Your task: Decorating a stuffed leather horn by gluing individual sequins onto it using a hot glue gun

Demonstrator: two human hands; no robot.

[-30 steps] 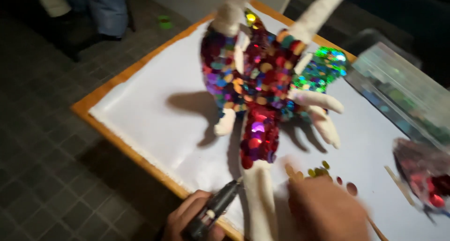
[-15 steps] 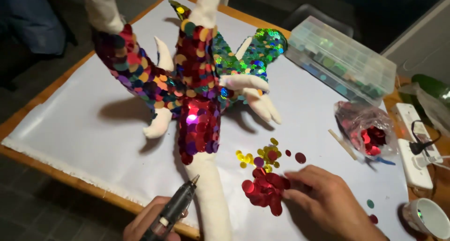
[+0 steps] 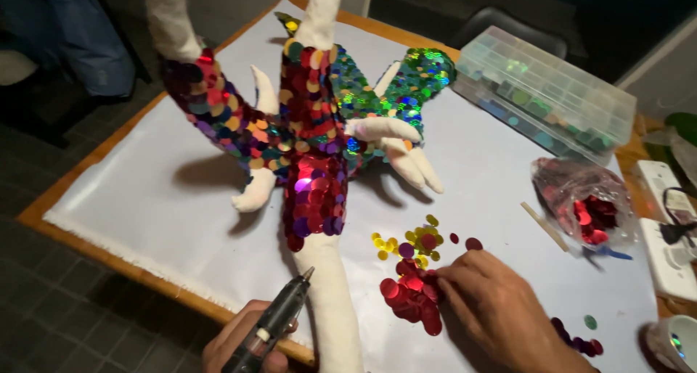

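Observation:
A white stuffed creature [image 3: 312, 162], partly covered in red, purple, gold and green sequins, stands on the white sheet [image 3: 152, 220]. Its bare white limb [image 3: 335, 308] reaches toward me. My left hand [image 3: 243, 342] grips a black glue gun [image 3: 274, 322] whose tip points at that limb, just below the red sequins. My right hand [image 3: 501, 315] rests on the sheet with its fingertips on a pile of red sequins [image 3: 410, 297]. Yellow and gold sequins [image 3: 410, 241] lie scattered just beyond the pile.
A clear compartment box [image 3: 544, 90] of coloured sequins sits at the back right. A plastic bag of red sequins [image 3: 584, 199] and a wooden stick [image 3: 544, 226] lie right of the figure. A white power strip [image 3: 668, 228] and a cup [image 3: 675, 344] are at the right edge.
The view has swung right and down since the first frame. My right hand has reached onto the red sequin pile. The glue gun has risen slightly toward the bare limb.

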